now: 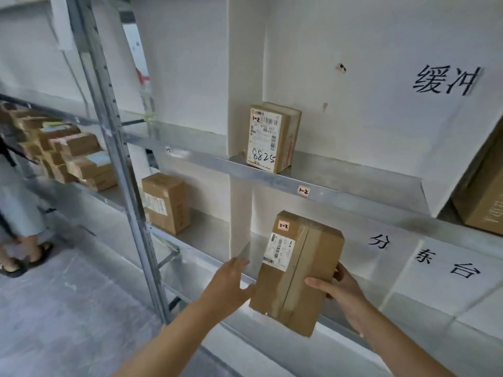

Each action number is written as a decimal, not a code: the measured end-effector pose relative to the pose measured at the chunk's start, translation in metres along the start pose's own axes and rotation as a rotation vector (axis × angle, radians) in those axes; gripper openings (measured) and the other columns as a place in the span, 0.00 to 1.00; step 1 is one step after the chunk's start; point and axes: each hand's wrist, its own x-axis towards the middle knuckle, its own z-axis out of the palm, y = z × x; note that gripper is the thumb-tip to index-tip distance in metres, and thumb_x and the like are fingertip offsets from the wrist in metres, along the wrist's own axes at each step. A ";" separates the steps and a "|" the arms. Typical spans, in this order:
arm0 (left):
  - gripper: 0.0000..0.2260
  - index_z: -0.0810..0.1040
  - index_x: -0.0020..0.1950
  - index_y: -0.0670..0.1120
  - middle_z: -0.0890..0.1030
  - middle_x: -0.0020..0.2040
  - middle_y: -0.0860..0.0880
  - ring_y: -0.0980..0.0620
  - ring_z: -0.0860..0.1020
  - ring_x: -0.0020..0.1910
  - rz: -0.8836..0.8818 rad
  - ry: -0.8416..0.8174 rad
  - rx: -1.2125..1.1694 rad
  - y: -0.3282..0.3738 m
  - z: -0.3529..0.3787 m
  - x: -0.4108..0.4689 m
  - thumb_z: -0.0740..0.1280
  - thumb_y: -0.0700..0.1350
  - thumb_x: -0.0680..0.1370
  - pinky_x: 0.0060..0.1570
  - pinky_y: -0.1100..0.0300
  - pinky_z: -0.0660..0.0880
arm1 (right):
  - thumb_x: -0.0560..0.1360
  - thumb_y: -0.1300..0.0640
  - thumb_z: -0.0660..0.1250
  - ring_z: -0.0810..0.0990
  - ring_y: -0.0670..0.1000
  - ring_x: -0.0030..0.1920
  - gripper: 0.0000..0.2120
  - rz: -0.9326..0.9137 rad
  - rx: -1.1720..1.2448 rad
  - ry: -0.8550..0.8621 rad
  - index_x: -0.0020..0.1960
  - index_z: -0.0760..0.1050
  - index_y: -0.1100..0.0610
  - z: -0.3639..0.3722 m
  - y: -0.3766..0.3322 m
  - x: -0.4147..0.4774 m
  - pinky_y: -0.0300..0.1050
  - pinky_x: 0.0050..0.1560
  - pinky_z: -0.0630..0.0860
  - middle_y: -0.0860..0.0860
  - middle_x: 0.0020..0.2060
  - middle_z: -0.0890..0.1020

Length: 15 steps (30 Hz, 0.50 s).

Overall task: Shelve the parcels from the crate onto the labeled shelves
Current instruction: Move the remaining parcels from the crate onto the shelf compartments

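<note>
A brown cardboard parcel (296,270) with a white shipping label and a small tag reading 2-2 is held over the front edge of the lower metal shelf (212,240). My right hand (340,289) grips its right side, thumb across the front. My left hand (231,281) is at the parcel's left edge with fingers straight, thumb near the box. On the upper shelf (340,172), above a tag (303,190) reading 1-2, stands a parcel (272,137) marked 1-2 and 8825. Another parcel (166,202) stands further left on the lower shelf.
A metal upright (119,148) divides this rack from the left bay, where several small parcels (70,159) are piled. A person's legs in sandals (24,240) stand at far left. A large carton (484,191) sits at right. Paper signs (446,80) hang on the wall.
</note>
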 end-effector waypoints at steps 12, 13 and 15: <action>0.30 0.60 0.73 0.42 0.67 0.67 0.45 0.46 0.66 0.67 0.095 -0.205 -0.043 -0.040 0.019 0.090 0.68 0.45 0.73 0.66 0.59 0.67 | 0.54 0.55 0.86 0.80 0.51 0.57 0.51 -0.008 0.004 0.158 0.70 0.63 0.46 0.039 -0.007 0.061 0.42 0.48 0.77 0.48 0.61 0.77; 0.31 0.59 0.73 0.41 0.65 0.68 0.44 0.45 0.65 0.68 0.088 -0.221 -0.030 -0.038 0.025 0.095 0.68 0.45 0.74 0.66 0.58 0.66 | 0.54 0.56 0.86 0.80 0.49 0.56 0.50 -0.009 0.005 0.157 0.69 0.64 0.46 0.038 -0.006 0.070 0.39 0.45 0.77 0.48 0.61 0.77; 0.33 0.56 0.73 0.40 0.62 0.70 0.43 0.44 0.61 0.69 0.047 -0.253 -0.012 -0.036 0.034 0.106 0.69 0.44 0.73 0.68 0.54 0.65 | 0.56 0.59 0.85 0.80 0.46 0.54 0.49 -0.001 0.012 0.150 0.70 0.64 0.46 0.039 -0.003 0.087 0.34 0.40 0.77 0.48 0.61 0.77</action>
